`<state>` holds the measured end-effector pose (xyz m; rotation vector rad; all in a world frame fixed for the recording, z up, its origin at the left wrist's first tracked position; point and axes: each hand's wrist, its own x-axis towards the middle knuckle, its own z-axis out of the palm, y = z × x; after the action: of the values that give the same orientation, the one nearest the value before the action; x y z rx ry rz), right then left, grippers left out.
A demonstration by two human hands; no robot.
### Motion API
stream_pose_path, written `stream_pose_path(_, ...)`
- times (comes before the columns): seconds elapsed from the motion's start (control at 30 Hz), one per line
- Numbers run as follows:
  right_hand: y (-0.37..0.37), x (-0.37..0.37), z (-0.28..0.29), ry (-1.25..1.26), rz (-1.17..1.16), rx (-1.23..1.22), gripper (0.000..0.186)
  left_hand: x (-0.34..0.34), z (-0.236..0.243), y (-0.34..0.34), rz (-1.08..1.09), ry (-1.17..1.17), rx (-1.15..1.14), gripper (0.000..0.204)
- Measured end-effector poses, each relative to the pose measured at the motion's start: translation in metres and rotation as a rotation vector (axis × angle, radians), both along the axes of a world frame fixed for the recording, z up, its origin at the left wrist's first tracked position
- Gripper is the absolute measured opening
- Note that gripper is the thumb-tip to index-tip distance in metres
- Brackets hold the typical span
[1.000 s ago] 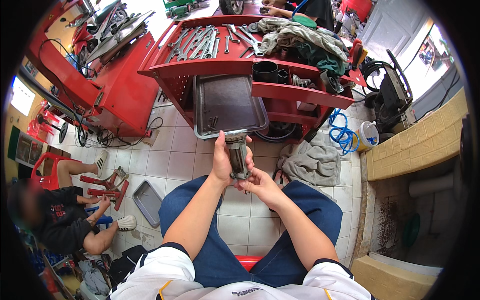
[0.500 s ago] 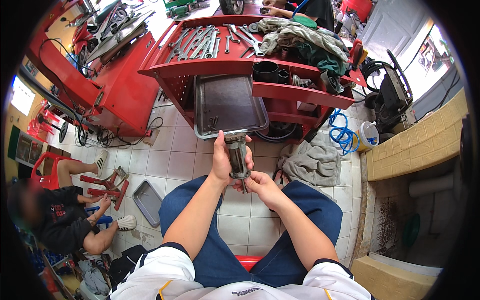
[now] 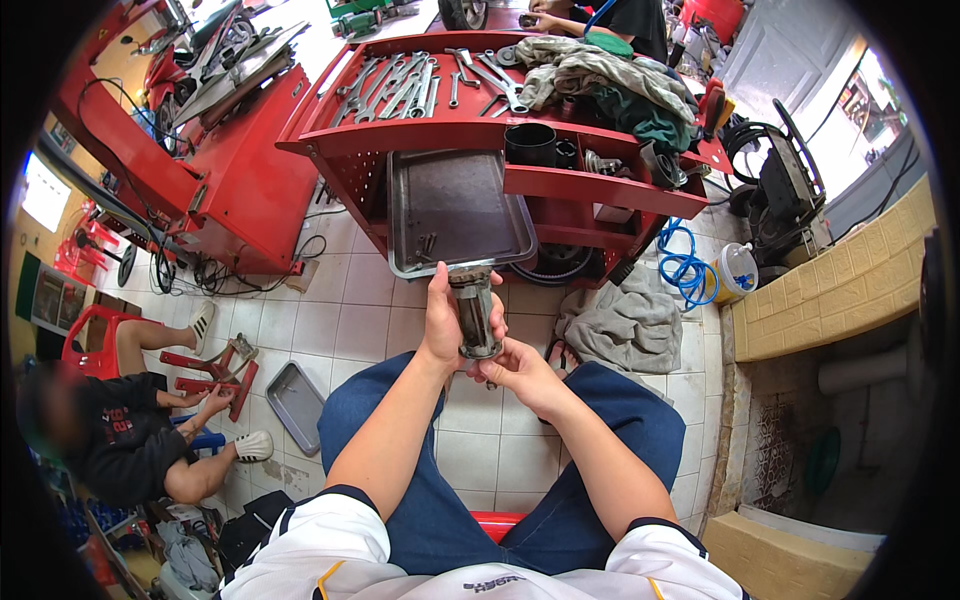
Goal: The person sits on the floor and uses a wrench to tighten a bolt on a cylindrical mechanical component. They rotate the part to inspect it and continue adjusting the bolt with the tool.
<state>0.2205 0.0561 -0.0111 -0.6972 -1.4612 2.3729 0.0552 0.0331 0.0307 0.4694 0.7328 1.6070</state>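
In the middle of the head view, my left hand point(image 3: 441, 325) is closed round a grimy metal cylinder point(image 3: 478, 318) with flanged ends, held upright over the gap between my knees. My right hand point(image 3: 522, 372) is closed at the cylinder's lower end, on a small metal rod point(image 3: 491, 383) that is mostly hidden by my fingers. Just beyond the cylinder, a metal tray point(image 3: 450, 190) with a few small dark parts projects from a red tool trolley point(image 3: 330, 140).
Wrenches point(image 3: 400, 85) and rags point(image 3: 570, 70) top the trolley. A cloth point(image 3: 625, 330), blue hose point(image 3: 680, 275) and bucket point(image 3: 733, 275) lie right. A floor tray point(image 3: 295, 400) and seated co-worker point(image 3: 115, 430) are left. Another person point(image 3: 635, 25) works behind the trolley.
The rod stuck out further below the cylinder half a second ago and now shows less, mostly covered by my right fingers. My left hand has stayed in place.
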Motion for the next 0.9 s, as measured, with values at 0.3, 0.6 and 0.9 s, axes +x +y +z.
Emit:
stream_pose_path(0.3,0.000,-0.001,0.005,-0.028,-0.009,-0.026,0.020,0.000,-0.002,0.000,0.004,0.001,0.005,0.079)
stream_pose_path(0.6,0.000,0.001,-0.002,0.002,0.046,-0.069,0.033,-0.002,0.003,0.000,0.031,0.040,-0.010,0.079)
stream_pose_path(0.9,-0.001,0.001,-0.005,-0.006,0.055,-0.023,0.033,-0.003,-0.001,0.001,0.018,0.033,0.008,0.080)
